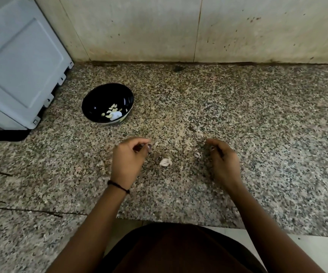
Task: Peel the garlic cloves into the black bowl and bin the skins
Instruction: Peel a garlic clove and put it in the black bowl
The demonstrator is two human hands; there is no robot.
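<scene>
The black bowl (100, 95) stands on the speckled granite counter (257, 119), at the back left of my hands. Several peeled garlic cloves (113, 112) lie in its bottom. An unpeeled garlic clove (166, 162) lies on the counter between my hands. A smaller pale garlic piece (197, 154) lies just left of my right hand (223, 157). My left hand (128, 157) hovers left of the clove, its fingers loosely curled with nothing visible in them. The right hand's fingers are also loosely curled, and I see nothing held there. No bin is in view.
A grey-white appliance (19, 64) fills the back left corner beside the bowl. A stained tiled wall (198, 28) closes the back of the counter. The counter's front edge (179, 221) runs just before my body.
</scene>
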